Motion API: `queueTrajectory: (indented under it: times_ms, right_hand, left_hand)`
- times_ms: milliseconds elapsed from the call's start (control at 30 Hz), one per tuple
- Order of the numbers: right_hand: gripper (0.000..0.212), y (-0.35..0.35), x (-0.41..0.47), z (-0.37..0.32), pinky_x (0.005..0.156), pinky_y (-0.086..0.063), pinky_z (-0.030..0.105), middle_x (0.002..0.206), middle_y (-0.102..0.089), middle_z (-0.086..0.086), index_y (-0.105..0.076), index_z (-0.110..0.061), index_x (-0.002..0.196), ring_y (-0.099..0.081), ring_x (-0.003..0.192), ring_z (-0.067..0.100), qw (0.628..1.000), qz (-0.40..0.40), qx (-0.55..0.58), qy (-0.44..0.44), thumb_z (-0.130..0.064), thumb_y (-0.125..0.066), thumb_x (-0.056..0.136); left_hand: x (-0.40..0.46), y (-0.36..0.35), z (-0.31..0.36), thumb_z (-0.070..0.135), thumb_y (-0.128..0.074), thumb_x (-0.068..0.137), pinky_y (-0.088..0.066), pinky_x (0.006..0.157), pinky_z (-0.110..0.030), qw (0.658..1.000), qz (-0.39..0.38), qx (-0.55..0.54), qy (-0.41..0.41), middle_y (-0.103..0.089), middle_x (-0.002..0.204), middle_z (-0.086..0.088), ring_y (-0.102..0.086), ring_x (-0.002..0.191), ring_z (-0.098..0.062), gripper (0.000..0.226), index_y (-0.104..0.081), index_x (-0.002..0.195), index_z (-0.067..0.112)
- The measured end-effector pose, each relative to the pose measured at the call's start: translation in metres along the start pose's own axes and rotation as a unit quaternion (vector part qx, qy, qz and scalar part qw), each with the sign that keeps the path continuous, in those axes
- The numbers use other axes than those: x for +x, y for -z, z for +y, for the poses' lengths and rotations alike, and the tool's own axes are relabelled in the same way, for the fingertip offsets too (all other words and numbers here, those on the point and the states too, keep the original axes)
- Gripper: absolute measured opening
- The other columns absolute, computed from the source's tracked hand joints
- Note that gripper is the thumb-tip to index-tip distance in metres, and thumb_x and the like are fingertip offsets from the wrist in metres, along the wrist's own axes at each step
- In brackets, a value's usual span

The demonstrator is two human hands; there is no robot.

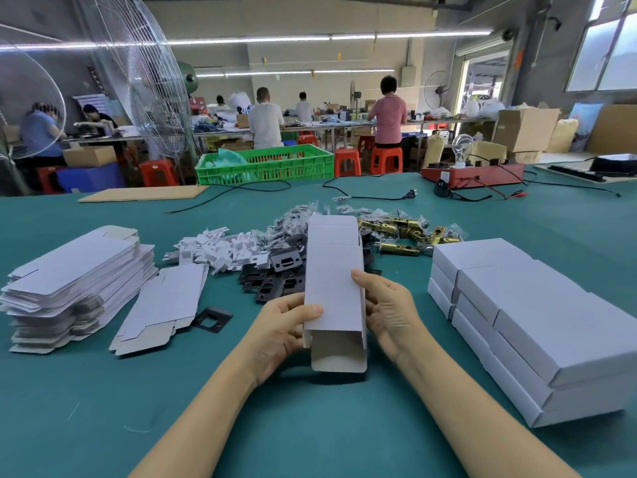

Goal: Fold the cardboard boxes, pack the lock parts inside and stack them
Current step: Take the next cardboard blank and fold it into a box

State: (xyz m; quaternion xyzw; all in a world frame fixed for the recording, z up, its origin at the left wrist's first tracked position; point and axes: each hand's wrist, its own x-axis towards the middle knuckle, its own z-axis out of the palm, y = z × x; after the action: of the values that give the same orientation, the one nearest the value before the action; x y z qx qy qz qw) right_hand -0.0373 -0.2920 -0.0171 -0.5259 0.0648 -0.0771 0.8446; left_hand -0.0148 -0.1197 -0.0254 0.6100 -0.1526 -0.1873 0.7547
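- Green table (pixel 344 443): bare cloth nearest the camera, between the forearms.
- Stack of closed boxes (pixel 537 322) fills the right edge; flat blanks (pixel 72 274) pile at the left.
- Open box (pixel 332 288) held above table centre, near flap hanging open.
- Left hand (pixel 279 332) and right hand (pixel 389 315) each grip one long side.
- Black plates (pixel 275 270) and brass latches (pixel 406 232) lie behind.
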Motion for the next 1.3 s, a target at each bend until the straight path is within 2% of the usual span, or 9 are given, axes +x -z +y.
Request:
queueTrajectory:
  times_ms: [233, 367, 600, 733, 900, 1000, 1067, 1200, 1300]
  right_hand:
    - [0.041, -0.005, -0.003, 0.002, 0.064, -0.052, 0.03, 0.087, -0.073, 0.013, -0.071, -0.003, 0.089, -0.066, 0.071, 0.021, 0.999, -0.039, -0.033, 0.001, -0.03, -0.078, 0.058]
    - [0.038, -0.007, -0.003, 0.0, 0.065, -0.056, 0.028, 0.087, -0.073, 0.011, -0.071, -0.005, 0.089, -0.068, 0.072, 0.019, 0.998, -0.055, -0.032, 0.012, -0.028, -0.077, 0.059]
    - [0.029, -0.014, -0.003, -0.003, 0.071, -0.056, 0.026, 0.1, -0.074, 0.005, -0.072, -0.015, 0.099, -0.068, 0.088, 0.015, 0.994, -0.058, -0.042, 0.085, -0.028, -0.075, 0.073]
    - [0.025, -0.021, -0.008, -0.005, 0.072, -0.05, 0.015, 0.109, -0.068, -0.002, -0.064, -0.022, 0.112, -0.064, 0.099, 0.009, 0.968, 0.004, -0.19, 0.164, -0.022, -0.069, 0.088]
    - [0.039, -0.058, -0.032, 0.01, 0.097, -0.046, 0.024, 0.128, -0.055, -0.004, -0.049, -0.025, 0.128, -0.056, 0.112, 0.004, 0.96, -0.009, -0.204, 0.193, -0.037, -0.059, 0.093]
    - [0.05, -0.073, -0.044, 0.013, 0.103, -0.041, 0.027, 0.132, -0.052, -0.006, -0.041, -0.025, 0.135, -0.052, 0.118, 0.004, 0.976, -0.053, -0.145, 0.153, -0.043, -0.05, 0.089]
    - [0.042, -0.075, -0.048, 0.012, 0.092, -0.047, 0.025, 0.113, -0.064, -0.005, -0.047, -0.03, 0.122, -0.06, 0.105, 0.007, 0.975, -0.068, -0.122, 0.172, -0.04, -0.051, 0.081]
    - [0.026, -0.07, -0.047, 0.007, 0.074, -0.047, 0.017, 0.083, -0.066, -0.017, -0.047, -0.022, 0.098, -0.062, 0.078, 0.001, 0.963, -0.015, -0.128, 0.237, -0.036, -0.066, 0.088]
    - [0.024, -0.059, -0.037, -0.002, 0.063, -0.041, 0.012, 0.06, -0.054, -0.024, -0.043, -0.017, 0.083, -0.05, 0.059, -0.005, 0.951, 0.024, -0.145, 0.272, -0.027, -0.062, 0.093]
  left_hand:
    - [0.001, -0.005, 0.003, 0.035, -0.074, 0.071, -0.056, 0.083, -0.047, 0.995, 0.097, 0.024, -0.03, -0.075, 0.105, -0.009, -0.07, 0.098, -0.031, 0.042, -0.071, 0.107, 0.014]
    - [0.0, -0.009, 0.008, 0.032, -0.079, 0.073, -0.058, 0.065, -0.031, 0.991, 0.114, 0.041, -0.057, -0.076, 0.101, -0.003, -0.072, 0.09, -0.022, 0.038, -0.072, 0.106, 0.016]
    - [0.001, -0.019, 0.009, 0.021, -0.069, 0.09, -0.054, 0.066, -0.023, 0.969, 0.167, 0.11, -0.147, -0.074, 0.093, 0.005, -0.069, 0.084, -0.01, 0.01, -0.067, 0.1, 0.02]
    - [-0.002, -0.023, 0.009, 0.026, -0.072, 0.088, -0.042, 0.058, -0.011, 0.888, 0.306, 0.249, -0.238, -0.065, 0.07, 0.009, -0.056, 0.063, 0.0, 0.013, -0.059, 0.083, 0.026]
    - [-0.008, -0.033, 0.007, 0.032, -0.071, 0.086, -0.028, 0.054, -0.031, 0.774, 0.407, 0.379, -0.303, -0.044, 0.054, 0.012, -0.046, 0.05, -0.019, 0.032, -0.042, 0.077, 0.023]
    - [-0.012, -0.037, 0.007, 0.017, -0.078, 0.082, -0.029, 0.053, -0.027, 0.731, 0.412, 0.432, -0.33, -0.055, 0.058, 0.003, -0.056, 0.051, -0.033, 0.027, -0.051, 0.084, 0.015]
    - [-0.014, -0.04, 0.006, 0.008, -0.081, 0.077, -0.033, 0.053, -0.024, 0.694, 0.403, 0.485, -0.348, -0.066, 0.065, -0.008, -0.062, 0.051, -0.032, 0.024, -0.062, 0.09, 0.004]
    - [-0.014, -0.042, -0.002, 0.013, -0.058, 0.088, -0.054, 0.055, -0.03, 0.621, 0.348, 0.56, -0.424, -0.074, 0.099, -0.017, -0.074, 0.082, -0.028, 0.032, -0.068, 0.109, -0.009]
    - [-0.014, -0.048, -0.009, 0.022, -0.051, 0.085, -0.051, 0.082, -0.026, 0.666, 0.28, 0.527, -0.448, -0.065, 0.125, -0.021, -0.063, 0.114, -0.028, 0.049, -0.061, 0.122, -0.01]
